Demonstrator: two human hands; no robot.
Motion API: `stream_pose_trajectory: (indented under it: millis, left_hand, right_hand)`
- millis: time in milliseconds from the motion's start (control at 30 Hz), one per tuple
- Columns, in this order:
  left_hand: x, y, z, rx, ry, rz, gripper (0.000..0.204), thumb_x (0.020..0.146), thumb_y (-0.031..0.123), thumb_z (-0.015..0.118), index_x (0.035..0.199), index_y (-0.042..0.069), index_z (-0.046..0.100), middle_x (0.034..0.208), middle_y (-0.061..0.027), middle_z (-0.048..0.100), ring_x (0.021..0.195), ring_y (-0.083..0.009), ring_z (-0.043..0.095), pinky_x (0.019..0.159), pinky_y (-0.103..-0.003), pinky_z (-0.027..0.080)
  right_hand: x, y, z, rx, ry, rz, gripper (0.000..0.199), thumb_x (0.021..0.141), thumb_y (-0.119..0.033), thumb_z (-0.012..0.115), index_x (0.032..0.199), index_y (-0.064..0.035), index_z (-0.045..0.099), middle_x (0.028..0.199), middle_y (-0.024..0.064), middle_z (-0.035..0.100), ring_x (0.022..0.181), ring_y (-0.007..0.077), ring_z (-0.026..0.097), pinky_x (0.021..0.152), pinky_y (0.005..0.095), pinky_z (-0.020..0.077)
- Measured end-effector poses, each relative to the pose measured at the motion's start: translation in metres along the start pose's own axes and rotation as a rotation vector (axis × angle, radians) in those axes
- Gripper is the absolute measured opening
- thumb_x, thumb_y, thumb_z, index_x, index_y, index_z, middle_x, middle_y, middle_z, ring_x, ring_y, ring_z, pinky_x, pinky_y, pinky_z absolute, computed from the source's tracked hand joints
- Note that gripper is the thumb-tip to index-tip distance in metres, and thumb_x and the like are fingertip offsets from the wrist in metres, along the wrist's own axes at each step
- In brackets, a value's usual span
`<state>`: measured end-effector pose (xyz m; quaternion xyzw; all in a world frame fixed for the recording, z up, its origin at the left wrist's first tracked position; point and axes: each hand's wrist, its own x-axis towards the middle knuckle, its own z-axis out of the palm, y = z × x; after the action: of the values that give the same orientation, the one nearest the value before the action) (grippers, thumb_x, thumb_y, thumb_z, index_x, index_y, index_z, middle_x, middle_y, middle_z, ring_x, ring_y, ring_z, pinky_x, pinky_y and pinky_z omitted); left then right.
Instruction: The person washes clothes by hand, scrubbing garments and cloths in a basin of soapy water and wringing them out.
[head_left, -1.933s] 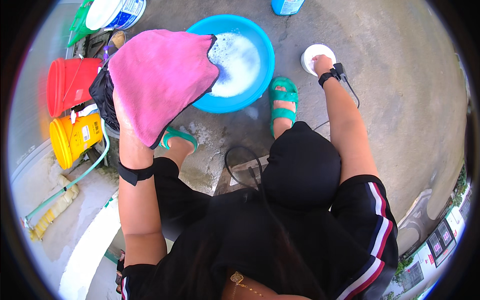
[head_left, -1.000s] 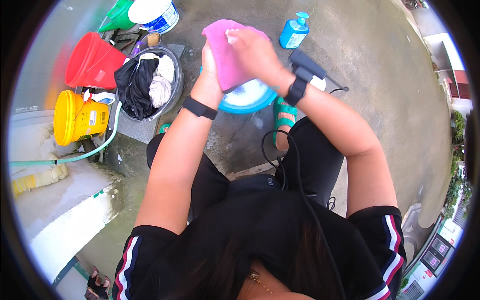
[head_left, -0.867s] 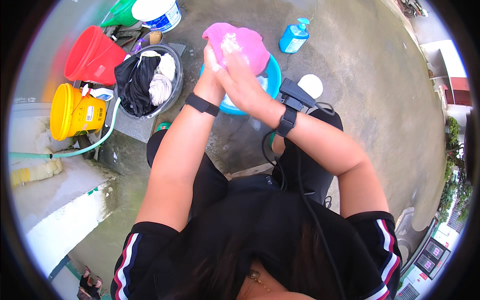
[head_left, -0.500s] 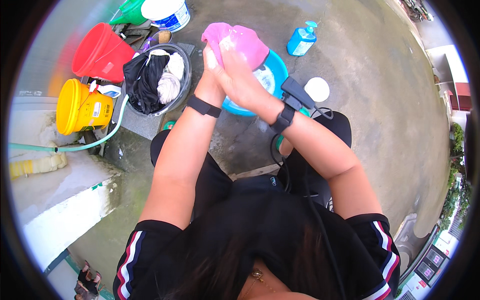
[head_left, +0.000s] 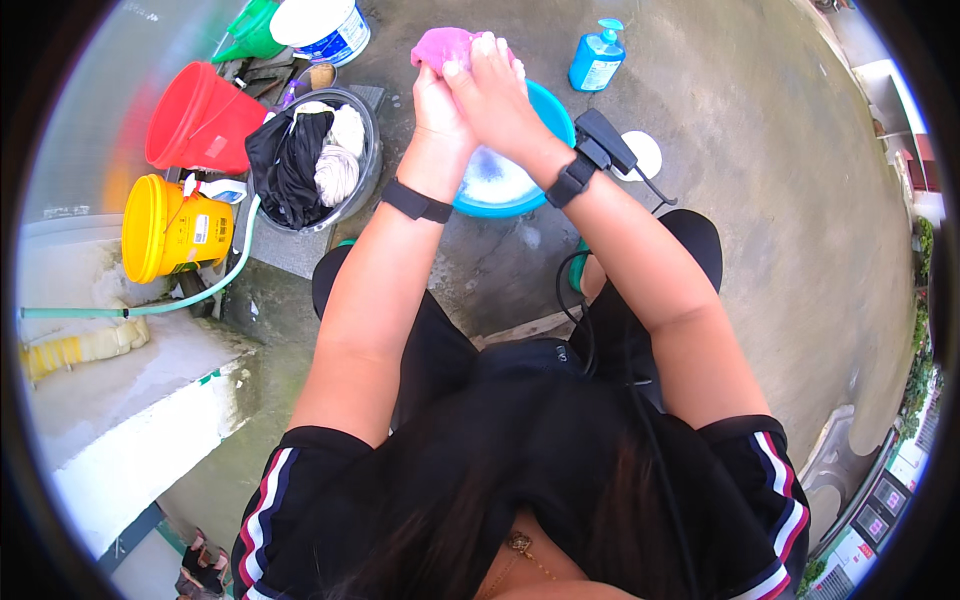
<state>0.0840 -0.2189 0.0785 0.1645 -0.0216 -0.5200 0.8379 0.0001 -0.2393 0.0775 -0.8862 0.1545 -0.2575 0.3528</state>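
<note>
We see both hands closed tight around a bunched pink cloth (head_left: 442, 45), held above the far rim of a round blue plastic basin (head_left: 553, 110) of soapy water: the left hand (head_left: 437, 100) grips it from below with the fingers curled shut, and the right hand (head_left: 492, 90) wraps over the top, fingertips pressed into the fabric, the two hands touching each other. Just beyond the basin stands a blue pump bottle (head_left: 597, 60) with a pale label on its front. To the left we find a grey round tub (head_left: 362, 165) of dark and white laundry, a tipped red plastic bucket (head_left: 195, 120), and a yellow lidded bucket (head_left: 165, 228) bearing a small white label on its side.
</note>
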Motion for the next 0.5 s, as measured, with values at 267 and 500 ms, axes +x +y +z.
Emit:
stream_pose_trajectory:
  millis: [267,500]
  left_hand:
    - [0.018,0.03,-0.042,0.076,0.058,0.076,0.058,0.094,0.05,0.031,0.116,0.002,0.055,0.113,-0.0181,0.06,0.101,-0.0349,0.059,0.089,-0.049,0.048]
    - [-0.005,0.015,-0.009,0.208,0.07,0.094,0.063,0.095,0.049,0.025,0.121,-0.003,0.051,0.119,-0.0215,0.057,0.11,-0.0371,0.056,0.094,-0.048,0.047]
  right_hand:
    - [-0.005,-0.006,-0.004,0.43,-0.108,0.135,0.071,0.094,-0.049,0.04,0.135,0.0086,0.035,0.137,0.0285,0.04,0.132,0.038,0.034,0.109,0.0449,0.024]
    - [0.022,0.046,-0.052,1.498,-0.023,0.693,0.032,0.096,-0.017,0.039,0.119,0.003,0.051,0.116,0.0183,0.061,0.106,0.0277,0.061,0.091,0.0331,0.0479]
